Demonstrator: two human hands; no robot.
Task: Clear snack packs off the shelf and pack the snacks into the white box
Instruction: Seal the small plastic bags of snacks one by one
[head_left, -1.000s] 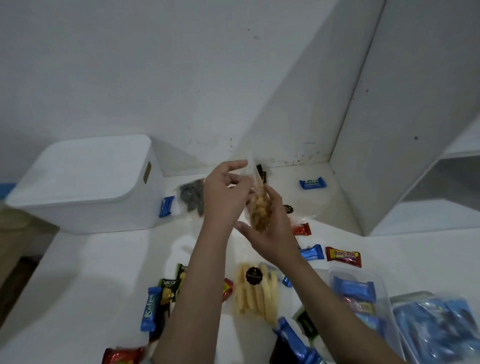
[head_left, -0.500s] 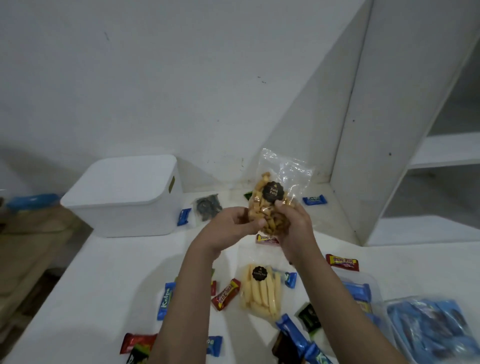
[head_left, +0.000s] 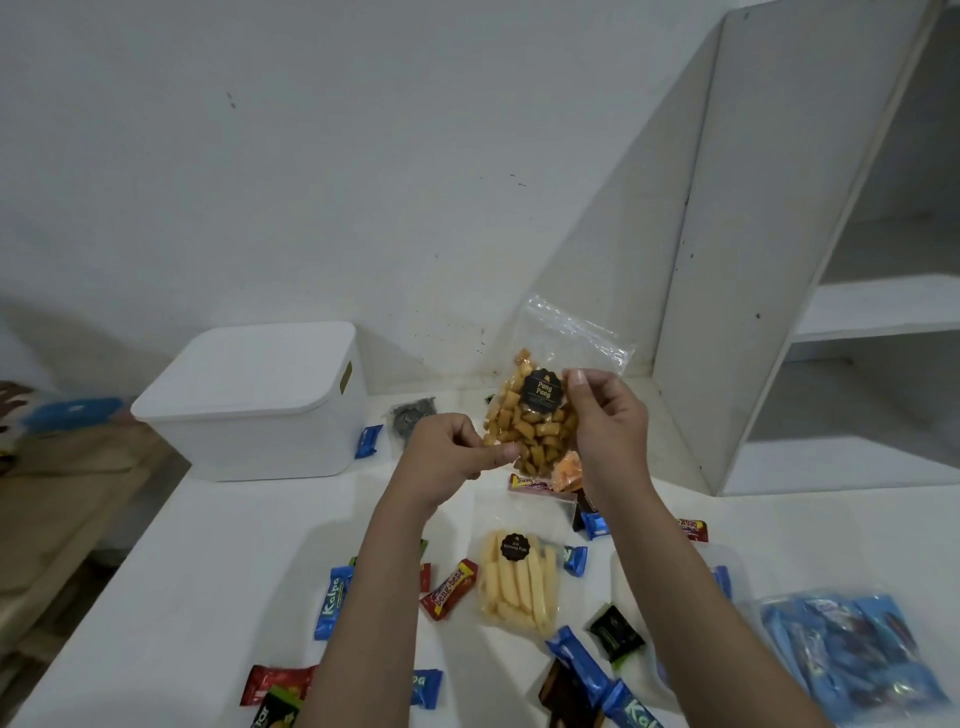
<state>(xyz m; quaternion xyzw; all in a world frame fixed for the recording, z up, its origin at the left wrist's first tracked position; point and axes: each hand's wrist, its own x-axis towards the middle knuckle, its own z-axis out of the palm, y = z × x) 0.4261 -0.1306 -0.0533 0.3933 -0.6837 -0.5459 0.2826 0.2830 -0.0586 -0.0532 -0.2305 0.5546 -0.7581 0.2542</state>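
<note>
Against a bare white wall, above the table's far edge, you are holding the Pang Pang snack bag (head_left: 535, 415) pinched between left hand (head_left: 451, 451) and right hand (head_left: 608, 422); keep both grips closed and be carrying it leftward, upright, to the lidded white box (head_left: 254, 400).

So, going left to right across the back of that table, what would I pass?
White box → small blue wrapper → left hand → clear bag of brown snacks → right hand → white shelf unit.
</note>
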